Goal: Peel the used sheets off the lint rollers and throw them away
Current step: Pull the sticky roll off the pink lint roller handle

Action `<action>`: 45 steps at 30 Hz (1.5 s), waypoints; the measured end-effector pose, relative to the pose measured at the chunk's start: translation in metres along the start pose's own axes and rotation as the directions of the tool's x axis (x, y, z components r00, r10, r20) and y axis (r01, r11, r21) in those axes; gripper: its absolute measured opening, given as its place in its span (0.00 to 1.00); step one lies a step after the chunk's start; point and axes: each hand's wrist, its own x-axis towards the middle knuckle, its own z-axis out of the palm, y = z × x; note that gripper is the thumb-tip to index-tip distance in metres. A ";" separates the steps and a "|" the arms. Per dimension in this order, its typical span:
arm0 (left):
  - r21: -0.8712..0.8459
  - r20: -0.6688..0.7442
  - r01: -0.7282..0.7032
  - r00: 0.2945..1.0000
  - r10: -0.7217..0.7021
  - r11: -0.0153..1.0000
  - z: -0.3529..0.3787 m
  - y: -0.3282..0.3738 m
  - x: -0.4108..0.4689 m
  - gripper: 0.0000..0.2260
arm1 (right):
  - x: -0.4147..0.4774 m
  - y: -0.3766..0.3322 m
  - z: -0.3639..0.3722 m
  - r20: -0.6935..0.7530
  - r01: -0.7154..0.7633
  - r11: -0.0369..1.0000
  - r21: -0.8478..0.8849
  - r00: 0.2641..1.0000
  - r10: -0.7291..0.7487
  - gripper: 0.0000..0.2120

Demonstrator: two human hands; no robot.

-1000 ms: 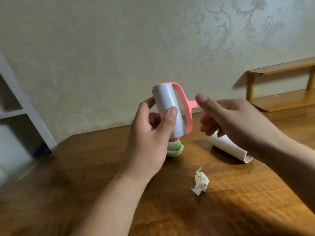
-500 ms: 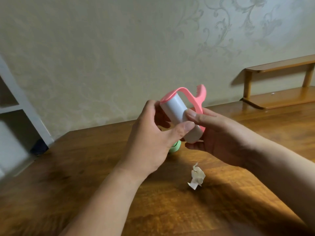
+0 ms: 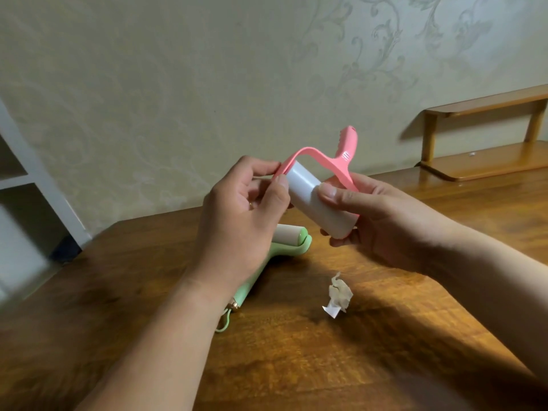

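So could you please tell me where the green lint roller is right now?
The green lint roller lies on the wooden table, left of centre, partly hidden behind the left hand.

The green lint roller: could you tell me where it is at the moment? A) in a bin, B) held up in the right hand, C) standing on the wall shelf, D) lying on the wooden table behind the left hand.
D: the green lint roller lies on the wooden table, partly hidden behind the left hand.

The table [image 3: 296, 360] is showing glossy, grained wood. The pink lint roller [image 3: 318, 203] is looking like smooth plastic, the crumpled sheet [image 3: 339, 295] like creased paper.
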 end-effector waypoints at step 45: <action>-0.367 0.128 0.454 0.889 -0.439 0.812 0.007 -0.021 0.008 0.10 | 0.000 0.015 0.009 -0.228 0.250 0.800 -0.546 0.874 -0.429 0.15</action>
